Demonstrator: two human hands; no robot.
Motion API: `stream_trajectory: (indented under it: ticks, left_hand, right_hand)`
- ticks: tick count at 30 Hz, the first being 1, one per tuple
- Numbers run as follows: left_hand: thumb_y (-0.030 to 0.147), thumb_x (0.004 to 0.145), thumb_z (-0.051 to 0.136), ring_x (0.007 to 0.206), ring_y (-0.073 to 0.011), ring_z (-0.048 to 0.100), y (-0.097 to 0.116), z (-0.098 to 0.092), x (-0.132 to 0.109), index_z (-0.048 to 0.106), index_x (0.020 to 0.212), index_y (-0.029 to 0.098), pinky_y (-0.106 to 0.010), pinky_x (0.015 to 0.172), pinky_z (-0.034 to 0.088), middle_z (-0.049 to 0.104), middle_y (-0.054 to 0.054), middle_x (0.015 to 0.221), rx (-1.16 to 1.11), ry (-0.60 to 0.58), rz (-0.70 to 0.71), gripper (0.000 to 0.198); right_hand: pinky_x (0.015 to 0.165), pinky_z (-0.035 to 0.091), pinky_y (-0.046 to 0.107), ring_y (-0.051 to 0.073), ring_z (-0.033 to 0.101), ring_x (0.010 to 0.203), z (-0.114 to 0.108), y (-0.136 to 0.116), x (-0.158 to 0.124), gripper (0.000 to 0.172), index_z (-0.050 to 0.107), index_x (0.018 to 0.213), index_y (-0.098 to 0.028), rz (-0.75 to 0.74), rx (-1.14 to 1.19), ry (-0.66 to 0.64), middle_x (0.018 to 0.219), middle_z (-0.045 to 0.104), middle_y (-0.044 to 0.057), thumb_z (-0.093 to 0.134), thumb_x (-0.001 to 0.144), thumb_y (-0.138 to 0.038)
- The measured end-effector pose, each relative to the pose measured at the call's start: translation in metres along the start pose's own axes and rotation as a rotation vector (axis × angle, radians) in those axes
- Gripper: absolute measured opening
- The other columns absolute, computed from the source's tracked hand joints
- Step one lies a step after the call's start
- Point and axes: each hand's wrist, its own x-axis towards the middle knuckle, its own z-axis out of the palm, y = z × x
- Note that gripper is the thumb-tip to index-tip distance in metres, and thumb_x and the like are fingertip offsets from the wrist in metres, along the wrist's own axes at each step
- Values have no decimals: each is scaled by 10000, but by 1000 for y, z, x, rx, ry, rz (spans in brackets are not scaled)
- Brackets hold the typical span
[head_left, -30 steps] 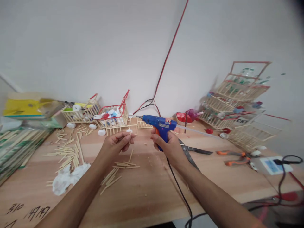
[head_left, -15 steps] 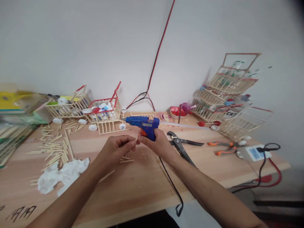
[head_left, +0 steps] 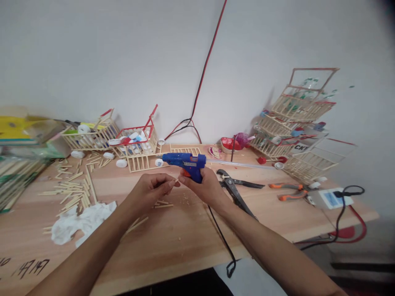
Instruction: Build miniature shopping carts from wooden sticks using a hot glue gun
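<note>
My right hand [head_left: 205, 185] is wrapped round the handle of a blue glue gun [head_left: 185, 160]. Its nozzle points left, and a long clear glue stick [head_left: 240, 164] sticks out of its back. My left hand [head_left: 151, 190] pinches a short wooden stick [head_left: 176, 180] whose end shows between the fingertips. The right thumb is close to that end; whether it touches it I cannot tell. Behind the nozzle lies a ladder-like frame of sticks [head_left: 143, 163]. A few cut sticks [head_left: 162, 204] lie below the left hand.
Small stick-built carts [head_left: 135, 142] with bottle-cap wheels stand along the wall, others stacked at right [head_left: 296, 119]. Loose sticks [head_left: 74, 195] and crumpled tissue [head_left: 82, 224] lie at left. Black pliers [head_left: 236, 193], orange-handled pliers [head_left: 290, 191] and a white power box [head_left: 331, 198] are at right.
Both hands keep their grips, and the glue gun has shifted very slightly left. The view has tilted a little.
</note>
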Motion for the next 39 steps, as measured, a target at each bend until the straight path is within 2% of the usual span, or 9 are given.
stream_trajectory:
  ticks: [8, 17, 22, 25, 28, 31, 34, 36, 39]
  left_hand:
    - [496, 817, 630, 502, -92, 361, -3, -3, -2, 739, 875, 163, -220, 469, 238, 459, 20, 565, -116, -118, -71, 355]
    - [462, 807, 640, 493, -80, 388, 6, 1, -1, 682, 768, 158, -215, 473, 262, 495, 27, 574, -116, 4, -29, 309]
    - [428, 850, 607, 505, -74, 383, 2, -3, 0, 637, 671, 158, -216, 488, 268, 483, 36, 570, -19, -20, 32, 325]
    - [387, 857, 606, 533, -78, 408, 1, -2, -1, 685, 715, 166, -218, 510, 300, 524, 27, 613, 41, -23, 85, 274]
    - [340, 833, 645, 610, -102, 502, 4, -2, -1, 735, 785, 192, -227, 574, 370, 614, 2, 696, 59, -6, 134, 179]
    - [297, 782, 699, 767, -151, 601, 6, -3, 0, 752, 761, 212, -266, 719, 443, 681, -29, 802, 19, 67, 230, 102]
    - [308, 719, 755, 845, -175, 610, 1, -8, 3, 761, 710, 217, -292, 795, 452, 698, -46, 840, -34, 239, 250, 91]
    - [345, 698, 776, 780, -155, 585, -4, -11, 5, 775, 739, 223, -275, 734, 448, 702, -42, 813, -92, 350, 177, 129]
    - [405, 701, 772, 614, -103, 479, -10, -16, 5, 785, 812, 220, -236, 583, 382, 675, -15, 722, -191, 421, 70, 216]
  right_hand:
    - [600, 401, 245, 124, 524, 652, -1, -5, 0, 196, 635, 810, -165, -3, 53, -82, 718, 609, -3, 662, 766, -354]
    - [507, 343, 212, 87, 467, 545, -1, 0, -2, 314, 587, 842, -166, 93, 354, -137, 628, 558, -27, 694, 767, -452]
    - [498, 323, 207, 74, 440, 527, 0, -3, -4, 306, 587, 828, -160, 95, 369, -151, 607, 527, -40, 718, 756, -427]
    - [487, 310, 202, 67, 436, 519, 0, -4, -3, 277, 605, 844, -156, 104, 402, -210, 614, 540, -37, 695, 781, -411]
    - [483, 334, 200, 67, 457, 523, 1, -1, -2, 290, 620, 891, -161, 130, 435, -179, 657, 576, -29, 709, 769, -408]
    - [512, 408, 207, 97, 539, 627, 0, 0, 1, 319, 621, 890, -156, 106, 484, -113, 796, 646, 25, 697, 776, -444]
    - [515, 432, 207, 129, 587, 750, -4, -3, 1, 341, 626, 900, -153, 46, 518, -120, 946, 670, 80, 652, 815, -482]
    - [487, 404, 201, 110, 568, 674, -8, -5, 0, 350, 629, 884, -152, 31, 492, -150, 881, 658, 62, 626, 837, -499]
    - [445, 341, 200, 69, 472, 513, -10, -5, -1, 384, 611, 818, -151, 42, 425, -167, 699, 570, -1, 595, 854, -533]
